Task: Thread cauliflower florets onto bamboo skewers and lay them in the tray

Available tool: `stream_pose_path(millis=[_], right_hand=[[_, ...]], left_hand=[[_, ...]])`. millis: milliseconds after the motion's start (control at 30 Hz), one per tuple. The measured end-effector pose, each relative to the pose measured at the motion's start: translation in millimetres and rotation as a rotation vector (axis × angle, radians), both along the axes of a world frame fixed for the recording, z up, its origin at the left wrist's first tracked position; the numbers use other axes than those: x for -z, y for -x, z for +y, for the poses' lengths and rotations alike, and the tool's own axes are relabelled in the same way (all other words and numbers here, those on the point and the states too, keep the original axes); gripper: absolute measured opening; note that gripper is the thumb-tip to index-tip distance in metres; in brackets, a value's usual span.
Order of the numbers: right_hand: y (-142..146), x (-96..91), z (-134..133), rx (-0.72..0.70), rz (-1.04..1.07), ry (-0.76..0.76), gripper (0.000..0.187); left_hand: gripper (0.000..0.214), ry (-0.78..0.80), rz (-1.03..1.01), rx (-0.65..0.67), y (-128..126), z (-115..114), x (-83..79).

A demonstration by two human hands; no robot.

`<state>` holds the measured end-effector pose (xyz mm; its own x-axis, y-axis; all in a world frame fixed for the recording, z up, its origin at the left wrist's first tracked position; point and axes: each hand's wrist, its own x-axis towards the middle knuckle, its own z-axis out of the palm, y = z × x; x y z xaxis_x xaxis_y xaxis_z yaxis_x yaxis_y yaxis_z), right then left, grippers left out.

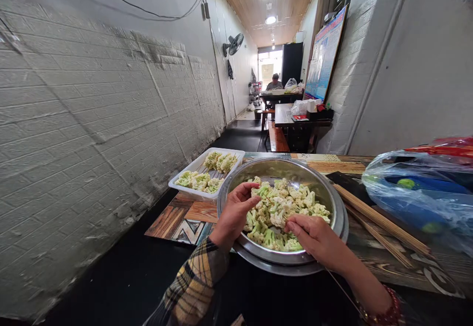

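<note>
A steel bowl [334,188] full of cauliflower florets [269,239] stands on the table. My right hand [314,237] is closed in a pinch at the bowl's near right side, gripping a thin skewer [342,289] that sticks out below the palm. A pale floret [281,211] is right at those fingertips; whether the skewer pierces it, I cannot tell. Over the bowl's left rim, my left hand [236,212] has its thumb and fingers apart, with nothing visible between them. Its fingertips hover close to the florets.
Behind left, a white tray [195,194] holds skewered cauliflower [221,162]. Bundled bamboo skewers [380,220] lie right of the bowl, beside a clear plastic bag [414,193] with green items. A brick wall [111,119] runs along the left. A person [274,84] sits at a far table.
</note>
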<state>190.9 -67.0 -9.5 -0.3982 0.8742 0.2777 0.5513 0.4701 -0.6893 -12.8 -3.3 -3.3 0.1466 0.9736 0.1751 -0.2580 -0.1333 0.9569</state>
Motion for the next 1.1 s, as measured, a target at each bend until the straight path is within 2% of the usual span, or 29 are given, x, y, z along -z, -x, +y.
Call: stream_pose_path(millis=[467,633,733,900,1000,1100], right_hand=[[0.1,6.0,2.7,0.028,-0.040,-0.019,0.030],[0.7,10.0,3.6,0.038,-0.065,-0.054,0.028],[1.1,10.5,2.9,0.044,-0.067,-0.053,0.028],[0.6,10.0,0.6,0.048,-0.016,-0.046,0.031],[-0.1,10.0,-0.3,0.045,0.014,-0.050,0.031],[0.4,9.3,-0.9,0.028,0.018,-0.054,0.031]], left_hand=[[0.028,-0.092,0.206,-0.117,-5.5,-3.9,-2.7],[0.028,-0.190,0.345,-0.165,-6.8,-0.1,4.9],[0.028,-0.203,0.350,-0.158,-6.1,1.8,9.7],[0.040,-0.114,0.154,-0.070,-5.0,-2.5,3.8],[0.042,0.016,0.013,0.061,-3.7,-6.8,-3.1],[0.035,0.100,-0.010,0.185,-2.6,-8.0,-5.1]])
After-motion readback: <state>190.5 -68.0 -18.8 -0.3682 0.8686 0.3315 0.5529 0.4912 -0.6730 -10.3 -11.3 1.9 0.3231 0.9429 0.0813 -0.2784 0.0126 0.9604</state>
